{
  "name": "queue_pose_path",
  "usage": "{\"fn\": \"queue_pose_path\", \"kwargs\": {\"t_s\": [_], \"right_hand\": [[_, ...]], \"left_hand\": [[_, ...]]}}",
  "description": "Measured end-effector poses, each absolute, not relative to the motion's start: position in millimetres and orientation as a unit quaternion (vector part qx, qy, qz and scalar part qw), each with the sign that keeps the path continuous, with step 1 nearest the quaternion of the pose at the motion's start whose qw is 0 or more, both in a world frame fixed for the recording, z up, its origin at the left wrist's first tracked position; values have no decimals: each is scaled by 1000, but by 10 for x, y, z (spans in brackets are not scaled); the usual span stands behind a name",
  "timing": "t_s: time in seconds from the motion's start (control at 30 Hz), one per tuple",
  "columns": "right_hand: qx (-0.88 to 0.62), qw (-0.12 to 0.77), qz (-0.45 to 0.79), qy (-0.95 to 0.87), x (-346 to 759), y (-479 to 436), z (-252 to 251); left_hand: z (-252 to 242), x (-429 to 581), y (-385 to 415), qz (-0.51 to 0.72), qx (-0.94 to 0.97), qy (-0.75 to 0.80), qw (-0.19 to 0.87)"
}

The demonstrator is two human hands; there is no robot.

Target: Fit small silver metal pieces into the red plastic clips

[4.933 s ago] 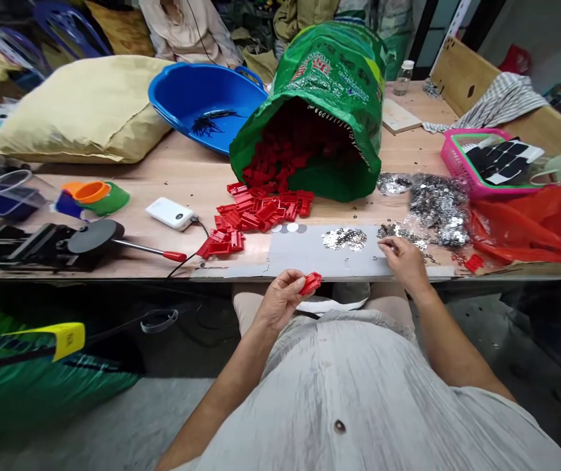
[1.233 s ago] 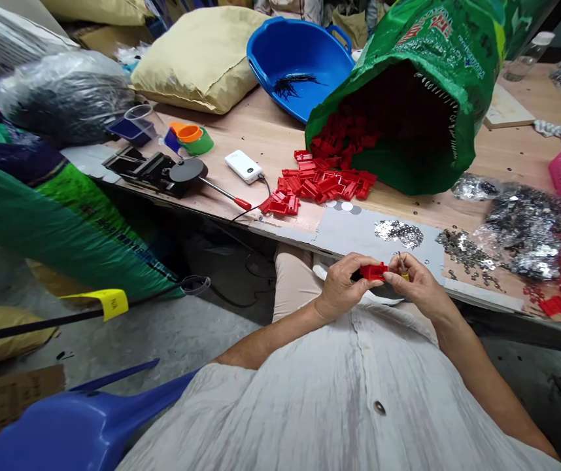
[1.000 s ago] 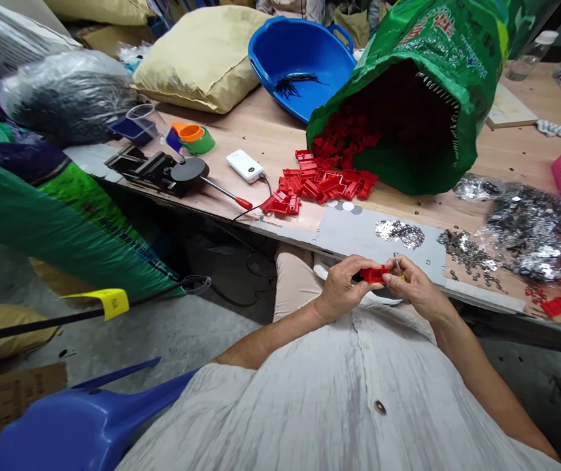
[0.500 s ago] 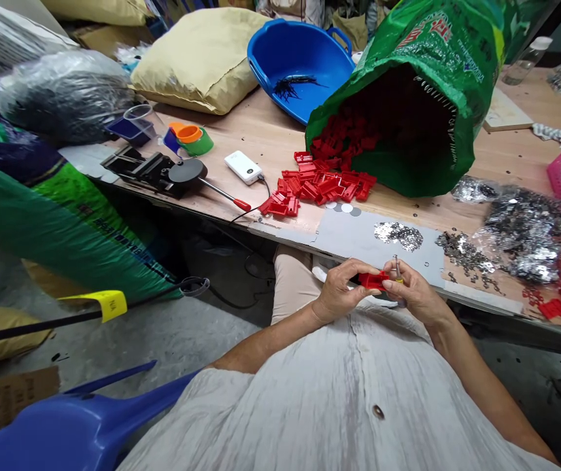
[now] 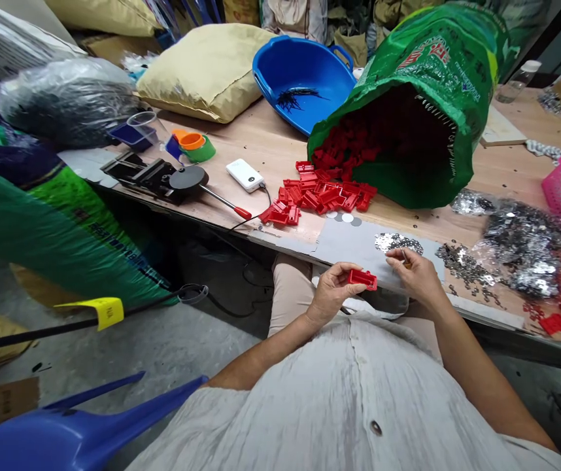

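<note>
Holding red part (image 5: pixel 361 280), sack (image 5: pixel 444 78) and basin (image 5: pixel 329 73) beyond

The bare left hand (image 5: pixel 330 289) is held in front of the body, thumb and fingers pinched together, its bare left forearm (image 5: pixel 261 358) slanting inward. The bare right hand (image 5: pixel 418 278) hangs apart, slightly farther forward, fingers curled to the thumb, its bare right forearm (image 5: pixel 476 366) angled inward.

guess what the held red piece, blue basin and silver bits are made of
Red piece: likely hard plastic, glossy, from its highlights and moulded walls. Blue basin: probably plastic, smooth, evenly coloured. Silver bits: seemingly metal, polished, judging by bright glints.
</note>
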State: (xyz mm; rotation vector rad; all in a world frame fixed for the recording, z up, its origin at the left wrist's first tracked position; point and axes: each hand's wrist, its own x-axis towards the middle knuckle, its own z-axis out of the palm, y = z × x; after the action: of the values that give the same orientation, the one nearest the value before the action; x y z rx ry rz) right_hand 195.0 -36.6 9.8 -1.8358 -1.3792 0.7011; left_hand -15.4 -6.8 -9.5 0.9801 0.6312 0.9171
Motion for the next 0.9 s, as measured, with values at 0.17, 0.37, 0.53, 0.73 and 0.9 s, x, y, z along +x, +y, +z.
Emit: {"fn": "queue_pose_path", "kwargs": {"t_s": [0.17, 0.37, 0.53, 0.73, 0.9], "right_hand": [[-749, 241, 92, -610, 1947, -56, 85], [-792, 129, 62, -594, 1844, 180, 69], [-806, 76, 68, -583, 1821, 274, 70], [-810, 63, 70, -579, 1819, 291, 58], [-806, 64, 76, -583, 1820, 299, 47]], "left_hand": [[-105, -170, -49, 416, 433, 301, 741], [-141, -214, -10, 417, 448, 307, 729], [-119, -240, 12, 413, 419, 325, 740], [-79, -236, 10, 405, 397, 341, 750], [-75, -226, -7, 404, 393, 337, 754]]}}
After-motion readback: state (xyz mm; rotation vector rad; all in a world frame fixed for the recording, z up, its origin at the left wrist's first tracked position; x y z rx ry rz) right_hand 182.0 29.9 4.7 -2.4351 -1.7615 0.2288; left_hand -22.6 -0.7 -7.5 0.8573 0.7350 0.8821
